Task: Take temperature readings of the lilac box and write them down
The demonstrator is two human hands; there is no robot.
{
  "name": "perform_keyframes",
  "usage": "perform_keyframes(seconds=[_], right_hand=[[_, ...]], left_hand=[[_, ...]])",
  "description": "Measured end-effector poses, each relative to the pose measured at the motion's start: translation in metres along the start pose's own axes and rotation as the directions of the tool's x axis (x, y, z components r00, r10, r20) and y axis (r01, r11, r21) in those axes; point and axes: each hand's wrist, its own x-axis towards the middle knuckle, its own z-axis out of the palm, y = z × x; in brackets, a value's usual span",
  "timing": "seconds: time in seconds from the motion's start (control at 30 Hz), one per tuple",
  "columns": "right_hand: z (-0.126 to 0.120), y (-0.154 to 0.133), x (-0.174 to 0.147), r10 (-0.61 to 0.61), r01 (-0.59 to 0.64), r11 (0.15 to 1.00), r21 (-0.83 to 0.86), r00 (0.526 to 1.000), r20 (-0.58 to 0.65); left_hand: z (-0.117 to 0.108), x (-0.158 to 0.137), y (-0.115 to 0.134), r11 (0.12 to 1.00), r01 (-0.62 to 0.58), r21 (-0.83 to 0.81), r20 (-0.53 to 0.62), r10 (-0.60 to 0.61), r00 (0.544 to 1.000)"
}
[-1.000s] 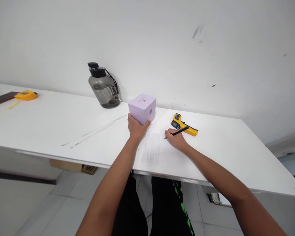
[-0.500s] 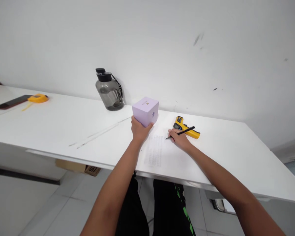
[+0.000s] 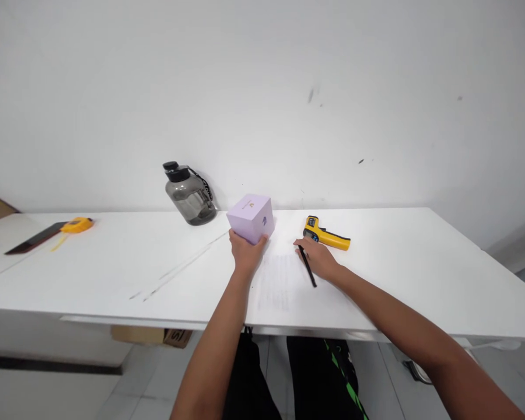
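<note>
My left hand (image 3: 246,251) grips the near lower part of a pale purple box (image 3: 250,217), thumb and fingers on either side. The box has a small gold mark on top and a dark one on its side. In my right hand (image 3: 318,256) is a black pen (image 3: 307,267), held between the fingers and slanting down toward me. Just behind that hand lies a yellow infrared thermometer gun (image 3: 332,238) on its side, partly covered by the fingers. A sheet of paper (image 3: 275,286) with faint, blurred lines lies on the table between my forearms.
A grey see-through water bottle (image 3: 191,198) with a black lid stands by the wall. Farther left on the white table (image 3: 411,268) are a yellow tape measure (image 3: 77,225) and a dark flat blade-like object (image 3: 37,238). Beneath the table sits a cardboard box (image 3: 140,334).
The pen in my right hand has swung round, from pointing up and right to slanting down toward me. My left hand keeps its grip on the box. The view has tilted upward.
</note>
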Motion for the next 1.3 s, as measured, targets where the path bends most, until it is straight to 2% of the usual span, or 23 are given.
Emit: perform_keyframes(seconds=[0.17, 0.33, 0.4, 0.5, 0.57, 0.63, 0.8, 0.9, 1.0, 1.07, 1.13, 1.23, 1.3], right_hand=[[0.002, 0.001, 0.001, 0.061, -0.049, 0.987, -0.153, 0.995, 0.078], [-0.008, -0.014, 0.003, 0.146, -0.114, 0.967, -0.227, 0.981, 0.130], [-0.016, -0.020, 0.006, 0.164, -0.129, 0.948, -0.290, 0.981, 0.100], [-0.027, -0.020, 0.008, 0.219, -0.211, 0.883, -0.418, 0.975, -0.030], [-0.033, -0.013, 0.008, 0.278, -0.291, 0.826, -0.482, 0.955, -0.101], [-0.038, -0.003, 0.007, 0.350, -0.359, 0.775, -0.520, 0.929, -0.120], [-0.049, 0.015, 0.008, 0.542, -0.473, 0.712, -0.518, 0.840, -0.022], [-0.052, 0.013, 0.011, 0.564, -0.484, 0.730, -0.483, 0.825, 0.025], [-0.052, 0.010, 0.012, 0.566, -0.501, 0.732, -0.462, 0.824, 0.003], [-0.052, 0.011, 0.013, 0.574, -0.529, 0.735, -0.424, 0.818, -0.025], [-0.056, 0.014, 0.014, 0.594, -0.585, 0.750, -0.310, 0.801, -0.074], [-0.064, 0.015, 0.017, 0.628, -0.622, 0.778, 0.086, 0.772, -0.100], [-0.064, 0.008, 0.018, 0.623, -0.542, 0.743, 0.393, 0.775, -0.108]], left_hand=[[-0.001, 0.000, -0.001, 1.000, 0.008, 0.009, 0.003, -0.008, 1.000], [0.000, 0.000, -0.001, 1.000, 0.001, -0.005, 0.009, -0.001, 1.000], [0.000, 0.001, -0.002, 1.000, 0.000, -0.004, 0.005, 0.000, 1.000], [0.000, 0.002, -0.003, 1.000, 0.001, 0.000, 0.007, -0.001, 1.000], [0.001, 0.002, -0.004, 1.000, 0.003, 0.003, 0.017, -0.003, 1.000], [0.001, 0.003, -0.004, 1.000, 0.007, -0.003, 0.024, -0.007, 1.000], [0.003, 0.003, -0.005, 1.000, -0.007, -0.009, -0.011, 0.007, 1.000], [0.003, 0.003, -0.005, 0.999, -0.031, 0.009, -0.028, 0.031, 0.999], [0.002, 0.003, -0.005, 0.999, -0.037, 0.009, -0.021, 0.037, 0.999], [0.000, 0.003, -0.005, 0.999, -0.038, 0.003, -0.018, 0.038, 0.999], [0.000, 0.004, -0.005, 0.999, -0.030, -0.015, -0.017, 0.030, 0.999], [0.000, 0.004, -0.006, 0.996, -0.007, -0.087, 0.003, 0.008, 1.000], [0.002, 0.005, -0.008, 0.987, -0.006, -0.162, 0.024, 0.010, 1.000]])
